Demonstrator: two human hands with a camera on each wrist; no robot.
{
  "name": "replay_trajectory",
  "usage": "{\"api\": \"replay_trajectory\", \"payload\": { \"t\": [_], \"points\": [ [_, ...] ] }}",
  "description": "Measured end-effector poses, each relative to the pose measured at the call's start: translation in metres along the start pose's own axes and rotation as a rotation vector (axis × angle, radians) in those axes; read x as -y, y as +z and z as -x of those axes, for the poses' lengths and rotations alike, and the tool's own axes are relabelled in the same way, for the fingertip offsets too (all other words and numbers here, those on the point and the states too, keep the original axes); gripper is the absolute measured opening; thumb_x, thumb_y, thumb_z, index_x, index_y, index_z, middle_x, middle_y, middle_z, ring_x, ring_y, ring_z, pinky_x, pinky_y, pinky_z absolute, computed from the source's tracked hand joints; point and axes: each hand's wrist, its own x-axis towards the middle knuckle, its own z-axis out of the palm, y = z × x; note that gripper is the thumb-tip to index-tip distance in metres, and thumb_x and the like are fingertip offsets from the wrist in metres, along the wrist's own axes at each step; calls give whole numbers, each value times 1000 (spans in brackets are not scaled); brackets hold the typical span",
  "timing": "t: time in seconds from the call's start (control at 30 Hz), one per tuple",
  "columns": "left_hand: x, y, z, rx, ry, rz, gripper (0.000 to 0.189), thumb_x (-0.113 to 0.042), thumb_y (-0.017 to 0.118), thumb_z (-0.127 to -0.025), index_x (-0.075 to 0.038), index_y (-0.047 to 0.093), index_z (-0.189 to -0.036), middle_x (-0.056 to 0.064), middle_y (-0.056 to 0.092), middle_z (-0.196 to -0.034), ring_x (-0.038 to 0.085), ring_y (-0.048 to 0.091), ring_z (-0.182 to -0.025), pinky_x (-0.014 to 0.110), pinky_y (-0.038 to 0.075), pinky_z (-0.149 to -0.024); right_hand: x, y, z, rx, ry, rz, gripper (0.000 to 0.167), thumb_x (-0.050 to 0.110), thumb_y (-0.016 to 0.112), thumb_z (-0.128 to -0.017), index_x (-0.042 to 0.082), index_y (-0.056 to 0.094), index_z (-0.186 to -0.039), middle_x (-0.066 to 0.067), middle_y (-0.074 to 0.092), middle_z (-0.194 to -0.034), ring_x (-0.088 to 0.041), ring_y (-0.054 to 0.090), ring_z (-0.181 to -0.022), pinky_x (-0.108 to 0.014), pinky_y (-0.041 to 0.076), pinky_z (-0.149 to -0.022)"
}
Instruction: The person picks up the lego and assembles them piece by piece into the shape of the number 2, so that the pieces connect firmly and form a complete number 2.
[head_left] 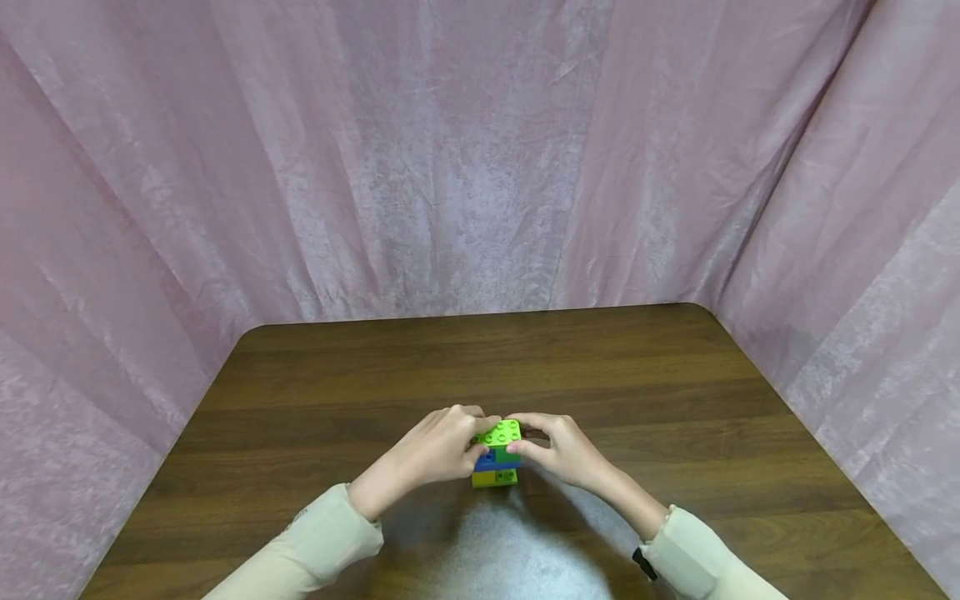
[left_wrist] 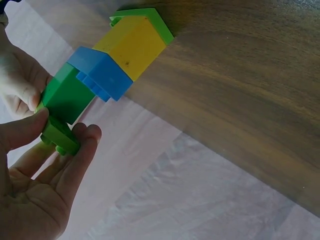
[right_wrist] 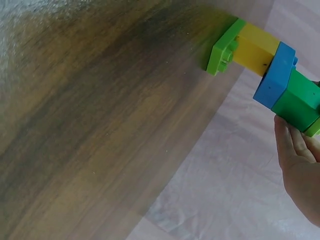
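Observation:
A stack of toy building bricks stands at the front middle of the table. From the bottom up it has a light green brick (right_wrist: 225,50), a yellow brick (left_wrist: 132,47), a blue brick (left_wrist: 102,70), a dark green brick (left_wrist: 67,95) and a light green brick (head_left: 502,432) on top. My left hand (head_left: 442,443) pinches the top light green brick between thumb and fingers, its studs facing up. From the other side my right hand (head_left: 564,450) grips the dark green brick near the top, thumb in front and fingers behind.
The brown wooden table (head_left: 360,375) reaches out on all sides of the stack. Pink velvet curtains (head_left: 465,167) hang along its back and sides. Light sleeves (head_left: 322,533) cover both forearms, and a dark band shows at the right cuff.

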Motion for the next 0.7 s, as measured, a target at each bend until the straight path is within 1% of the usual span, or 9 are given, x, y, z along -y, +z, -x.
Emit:
{"api": "replay_trajectory", "payload": {
  "t": [0.2,0.33,0.5,0.57,0.63,0.67,0.7],
  "points": [
    [2,0,0,-3,2,19,40,-11,71,-86,-2,65,-125,8,70,-99,5,47,-64,16,40,-54,2,-1,0,-4,3,14,44,24,67,-92,-6,62,-124,-19,69,-119,-31,68,-108,-47,52,-94],
    [5,1,0,-14,11,50,39,-12,71,-86,-2,66,-124,8,71,-100,4,49,-65,15,41,-55,3,-1,-1,-10,-8,28,44,23,67,-92,-7,62,-124,-20,69,-119,-31,68,-108,-46,52,-94],
    [11,5,3,-31,27,151,40,-9,70,-87,0,64,-125,12,72,-108,-1,44,-58,13,42,-55,3,-1,0,-8,-35,59,43,22,66,-92,-7,61,-124,-20,69,-119,-31,68,-107,-43,53,-93],
    [13,6,5,-33,20,199,44,-10,69,-88,2,60,-130,15,70,-115,-2,38,-52,14,42,-56,3,0,0,-9,-44,68,42,21,66,-93,-8,62,-123,-20,69,-118,-31,68,-107,-43,53,-93],
    [16,7,7,-34,-1,243,52,-12,70,-89,2,54,-136,16,67,-123,0,35,-48,17,44,-58,3,0,0,-12,-50,72,41,21,66,-93,-7,62,-122,-19,69,-118,-31,68,-106,-43,53,-93],
    [17,8,8,-40,-18,258,57,-15,70,-89,2,50,-139,16,65,-128,1,45,-51,19,49,-64,3,0,0,-14,-51,72,40,21,66,-93,-7,62,-122,-19,70,-117,-31,68,-106,-43,53,-93],
    [18,8,10,-50,-34,272,61,-18,71,-89,3,47,-141,17,63,-130,5,55,-58,23,53,-71,3,1,0,-16,-51,74,40,21,66,-93,-7,62,-122,-19,70,-117,-31,68,-106,-43,53,-93]
  ]
}}
